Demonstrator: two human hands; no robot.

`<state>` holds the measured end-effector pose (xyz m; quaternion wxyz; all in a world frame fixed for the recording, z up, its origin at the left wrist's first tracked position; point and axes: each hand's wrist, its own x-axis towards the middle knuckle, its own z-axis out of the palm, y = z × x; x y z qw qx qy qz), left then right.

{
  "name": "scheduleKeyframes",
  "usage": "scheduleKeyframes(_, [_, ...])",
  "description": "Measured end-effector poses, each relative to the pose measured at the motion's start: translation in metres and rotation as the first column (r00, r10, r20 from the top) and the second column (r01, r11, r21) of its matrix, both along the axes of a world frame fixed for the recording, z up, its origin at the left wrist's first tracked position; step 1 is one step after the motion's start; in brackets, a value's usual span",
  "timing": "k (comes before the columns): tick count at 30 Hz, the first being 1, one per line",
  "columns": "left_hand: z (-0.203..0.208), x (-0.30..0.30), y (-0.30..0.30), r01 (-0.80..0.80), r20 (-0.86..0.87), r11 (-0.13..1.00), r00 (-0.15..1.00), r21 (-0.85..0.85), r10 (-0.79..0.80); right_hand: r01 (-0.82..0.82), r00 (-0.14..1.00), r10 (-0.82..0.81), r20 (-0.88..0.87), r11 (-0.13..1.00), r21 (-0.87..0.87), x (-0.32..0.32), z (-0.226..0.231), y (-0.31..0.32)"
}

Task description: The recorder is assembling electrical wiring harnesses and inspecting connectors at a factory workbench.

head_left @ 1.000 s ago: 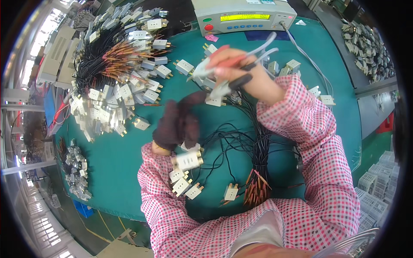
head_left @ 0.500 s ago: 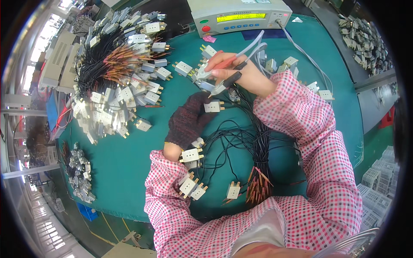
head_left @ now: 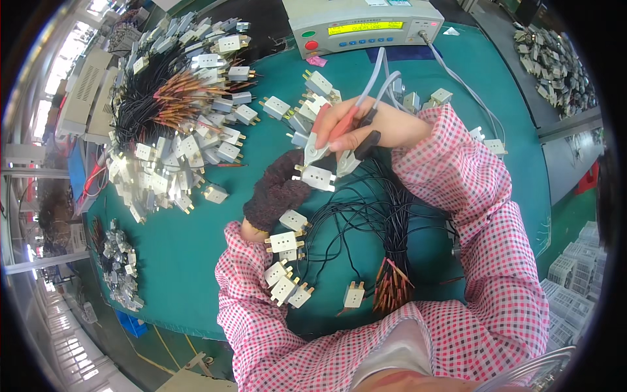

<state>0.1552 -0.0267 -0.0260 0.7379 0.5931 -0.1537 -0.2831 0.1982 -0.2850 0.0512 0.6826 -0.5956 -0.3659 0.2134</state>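
My left hand (head_left: 275, 191), in a dark knitted glove, grips a white plug (head_left: 317, 178) with small holes in its face and metal at its ends. My bare right hand (head_left: 372, 129) is closed around a pair of test clips. The red-handled clip (head_left: 316, 151) is up against the plug near my gloved fingers; whether its jaws bite the metal, I cannot tell. Just right of it is the black-handled clip (head_left: 356, 157). Several white plugs (head_left: 283, 242) lie beside my left wrist. Their black cords run to a tied bundle (head_left: 396, 228) with copper-coloured ends (head_left: 392, 287).
A tester (head_left: 366, 29) with a lit display stands at the back, grey leads running from it. On the left of the green table (head_left: 196, 261) is a big heap of corded plugs (head_left: 163, 157). More plugs (head_left: 317, 81) lie beyond my hands. White stacks (head_left: 575, 281) stand at lower right.
My right hand has brought the clips down from the plugs behind to the held plug. The left hand has shifted slightly toward me and left, and the plug in it has turned.
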Motion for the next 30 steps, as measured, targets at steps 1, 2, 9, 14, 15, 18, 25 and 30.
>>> scheduleKeyframes(1, [0.001,0.0,-0.001,-0.003,0.0,1.0,1.0,0.013,0.003,0.003,1.0,-0.003,-0.007,1.0,0.0,-0.001,0.001,0.002])
scheduleKeyframes(2, [0.002,0.001,0.0,0.033,-0.03,0.999,0.999,-0.004,-0.033,-0.02,1.0,0.02,0.005,0.999,-0.029,-0.002,0.002,0.003])
scheduleKeyframes(9, [0.017,0.001,-0.003,0.067,-0.063,0.996,0.996,0.052,-0.063,-0.018,0.999,0.022,0.046,0.995,-0.1,-0.004,0.006,0.005])
scheduleKeyframes(14, [0.024,-0.001,-0.004,0.058,-0.079,0.997,0.995,0.046,-0.054,-0.007,0.999,0.014,0.052,0.992,-0.124,-0.004,0.006,0.004])
scheduleKeyframes(15, [0.024,-0.001,-0.004,0.059,-0.113,0.997,0.992,0.042,-0.054,-0.006,0.999,0.013,0.05,0.992,-0.127,-0.004,0.007,0.004])
scheduleKeyframes(18, [0.023,-0.001,-0.005,0.058,-0.114,0.998,0.992,-0.016,-0.06,0.0,0.998,0.008,0.058,0.992,-0.128,-0.004,0.007,0.004])
scheduleKeyframes(25, [0.018,0.0,-0.005,0.035,-0.137,0.999,0.99,-0.003,-0.035,0.002,0.998,0.004,0.064,0.996,-0.09,-0.009,0.003,0.01])
scheduleKeyframes(30, [0.022,-0.001,-0.008,0.042,-0.183,0.999,0.982,-0.024,-0.045,0.032,0.999,-0.032,0.018,0.999,-0.032,-0.015,-0.001,0.018])
